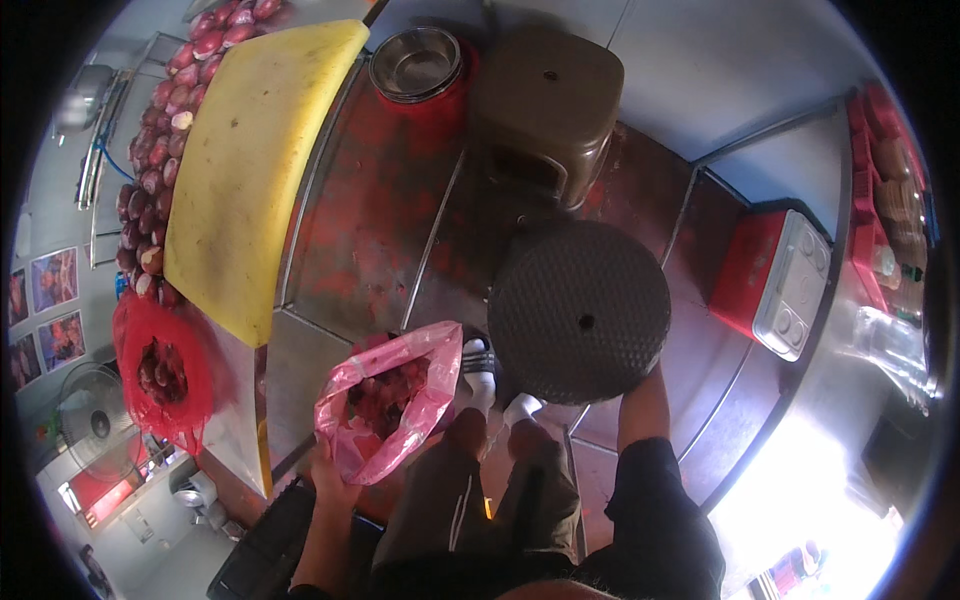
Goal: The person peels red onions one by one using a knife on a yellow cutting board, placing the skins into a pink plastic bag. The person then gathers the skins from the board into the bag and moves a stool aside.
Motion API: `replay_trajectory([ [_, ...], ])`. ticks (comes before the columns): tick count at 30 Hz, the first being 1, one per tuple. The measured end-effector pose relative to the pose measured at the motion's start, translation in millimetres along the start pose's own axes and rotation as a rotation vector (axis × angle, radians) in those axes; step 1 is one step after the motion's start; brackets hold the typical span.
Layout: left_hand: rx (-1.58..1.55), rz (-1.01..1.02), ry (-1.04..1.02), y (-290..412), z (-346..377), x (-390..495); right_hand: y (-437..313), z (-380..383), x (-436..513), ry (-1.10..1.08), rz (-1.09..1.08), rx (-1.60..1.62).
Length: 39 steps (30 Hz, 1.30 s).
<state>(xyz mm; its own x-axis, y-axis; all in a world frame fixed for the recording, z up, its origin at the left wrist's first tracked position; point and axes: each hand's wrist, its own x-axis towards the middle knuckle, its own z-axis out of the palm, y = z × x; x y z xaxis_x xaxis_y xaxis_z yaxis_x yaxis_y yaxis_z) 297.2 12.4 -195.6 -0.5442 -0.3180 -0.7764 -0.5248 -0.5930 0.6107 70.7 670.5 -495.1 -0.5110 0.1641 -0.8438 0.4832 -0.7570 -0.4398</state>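
Note:
My left hand [330,466] grips the near left rim of a pink plastic bag [437,346], whose mouth gapes over reddish scraps that look like onion skins [390,394]. With my right hand [646,390] I hold the near right edge of a round, dark stool [585,300] with a textured top and a small centre hole; my fingers are hidden under it. To the left, a yellow cutting board [240,165] lies on a counter, with many red onions [157,180] along its far side. A red mesh bag [191,375] holding more onions stands at the counter's end.
A brown plastic stool [555,82] stands ahead, beside metal bowls [415,64] on a red container. On the right are a red cooler with a white lid [795,285] and a metal counter [817,330]. A black object [266,547] is at lower left, near my legs.

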Motion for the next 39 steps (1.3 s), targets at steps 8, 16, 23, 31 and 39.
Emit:
replay_trajectory([
  [8,0.061,-0.008,0.039,80.7,93.3,-139.0,-54.1,21.6,-151.9,0.307,-0.705,-0.787],
  [16,0.071,0.012,-0.197,158.4,134.2,-237.9,14.3,204.2,-462.8,-0.575,0.362,-0.216],
  [23,0.248,0.207,-0.500,182.2,198.2,-273.3,-17.6,272.4,-586.8,-1.100,-0.007,-0.472],
  [31,-0.062,0.003,-0.878,240.7,313.2,-278.1,-140.3,193.3,-618.8,-0.162,-0.442,-0.622],
  [39,-0.015,-0.174,-1.081,330.1,430.8,-214.8,-194.5,358.9,-539.9,-0.326,-0.535,-0.069],
])
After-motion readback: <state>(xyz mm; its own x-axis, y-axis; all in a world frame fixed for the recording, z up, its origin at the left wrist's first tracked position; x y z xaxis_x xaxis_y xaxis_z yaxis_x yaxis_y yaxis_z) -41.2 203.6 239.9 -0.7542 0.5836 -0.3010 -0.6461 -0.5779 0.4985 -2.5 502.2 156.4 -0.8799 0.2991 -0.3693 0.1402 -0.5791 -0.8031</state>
